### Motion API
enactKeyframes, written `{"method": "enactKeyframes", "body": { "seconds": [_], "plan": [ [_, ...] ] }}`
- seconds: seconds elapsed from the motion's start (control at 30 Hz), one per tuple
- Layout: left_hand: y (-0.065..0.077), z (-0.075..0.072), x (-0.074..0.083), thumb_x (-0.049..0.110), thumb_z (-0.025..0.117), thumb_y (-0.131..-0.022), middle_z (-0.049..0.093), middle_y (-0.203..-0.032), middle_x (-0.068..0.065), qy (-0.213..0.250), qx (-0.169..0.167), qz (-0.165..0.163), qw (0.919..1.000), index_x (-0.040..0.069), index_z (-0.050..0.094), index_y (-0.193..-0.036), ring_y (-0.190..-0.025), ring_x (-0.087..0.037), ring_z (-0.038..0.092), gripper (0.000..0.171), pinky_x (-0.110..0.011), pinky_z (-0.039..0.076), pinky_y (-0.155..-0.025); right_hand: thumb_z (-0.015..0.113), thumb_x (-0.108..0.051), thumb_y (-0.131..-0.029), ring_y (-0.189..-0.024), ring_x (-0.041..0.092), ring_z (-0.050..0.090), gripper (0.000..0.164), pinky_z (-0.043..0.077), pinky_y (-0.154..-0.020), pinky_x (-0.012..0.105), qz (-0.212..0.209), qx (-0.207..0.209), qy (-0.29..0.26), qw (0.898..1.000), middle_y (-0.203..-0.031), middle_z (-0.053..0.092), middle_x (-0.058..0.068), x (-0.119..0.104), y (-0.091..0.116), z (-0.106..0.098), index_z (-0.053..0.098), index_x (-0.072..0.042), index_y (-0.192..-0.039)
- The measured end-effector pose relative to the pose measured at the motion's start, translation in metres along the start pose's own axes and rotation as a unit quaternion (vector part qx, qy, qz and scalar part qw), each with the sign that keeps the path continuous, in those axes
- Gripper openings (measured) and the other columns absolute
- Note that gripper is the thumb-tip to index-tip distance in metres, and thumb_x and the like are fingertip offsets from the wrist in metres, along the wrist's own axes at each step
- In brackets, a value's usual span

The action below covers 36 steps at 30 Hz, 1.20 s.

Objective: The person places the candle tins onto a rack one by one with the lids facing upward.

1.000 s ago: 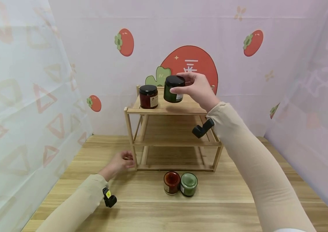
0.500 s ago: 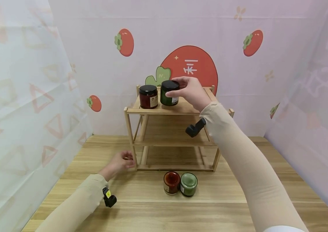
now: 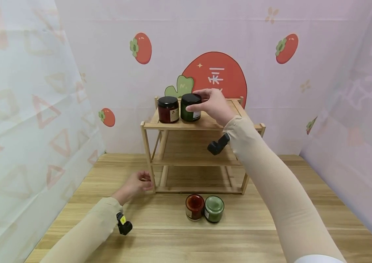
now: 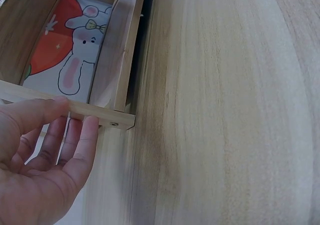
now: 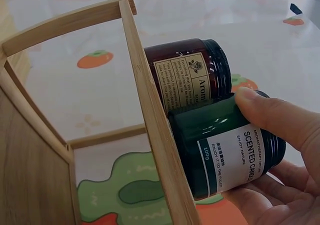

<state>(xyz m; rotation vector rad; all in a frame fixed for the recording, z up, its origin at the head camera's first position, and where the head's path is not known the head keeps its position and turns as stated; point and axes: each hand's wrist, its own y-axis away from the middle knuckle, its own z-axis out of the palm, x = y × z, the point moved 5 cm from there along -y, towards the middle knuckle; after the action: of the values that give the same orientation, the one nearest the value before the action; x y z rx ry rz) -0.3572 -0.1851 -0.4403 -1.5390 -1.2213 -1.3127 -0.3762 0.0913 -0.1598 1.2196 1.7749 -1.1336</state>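
A dark green scented candle jar (image 3: 188, 115) with a black lid stands upright at the front of the top shelf of a wooden rack (image 3: 202, 126). My right hand (image 3: 217, 106) holds it from the right, thumb at the front near the lid and fingers behind. Its white label (image 5: 235, 157) reads "scented candle" in the right wrist view. Just left of it is a dark red candle jar (image 3: 164, 114), also black-lidded, with a cream label. Low on the left, my left hand (image 3: 136, 184) pinches the rack's front left leg (image 4: 95, 112) between thumb and fingers.
On the wooden table (image 3: 159, 241) before the rack, a small red glass jar (image 3: 195, 207) and a small green glass jar (image 3: 214, 209) sit side by side. The rack's middle shelf (image 3: 199, 146) lies under the top one. Printed cloth (image 3: 113, 65) hangs behind and at both sides.
My right hand has brought the green candle jar left and down onto the top shelf, close beside the dark red jar. The left hand has stayed at the rack's leg.
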Motion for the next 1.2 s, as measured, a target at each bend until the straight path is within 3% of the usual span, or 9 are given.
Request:
{"method": "enactKeyframes", "body": {
  "seconds": [1.2],
  "plan": [
    [-0.0026, 0.0046, 0.0003, -0.015, 0.058, -0.087, 0.053, -0.108, -0.017, 0.023, -0.002, -0.005, 0.9997, -0.013, 0.046, -0.118, -0.091, -0.02, 0.059, 0.033, -0.035, 0.059, -0.087, 0.08, -0.015, -0.079, -0.11, 0.02, 0.056, 0.059, 0.047, -0.101, 0.034, 0.014, -0.009, 0.009, 1.0, -0.124, 0.062, 0.01, 0.0069, -0.002, 0.0029, 0.057, -0.008, -0.132]
  ]
}}
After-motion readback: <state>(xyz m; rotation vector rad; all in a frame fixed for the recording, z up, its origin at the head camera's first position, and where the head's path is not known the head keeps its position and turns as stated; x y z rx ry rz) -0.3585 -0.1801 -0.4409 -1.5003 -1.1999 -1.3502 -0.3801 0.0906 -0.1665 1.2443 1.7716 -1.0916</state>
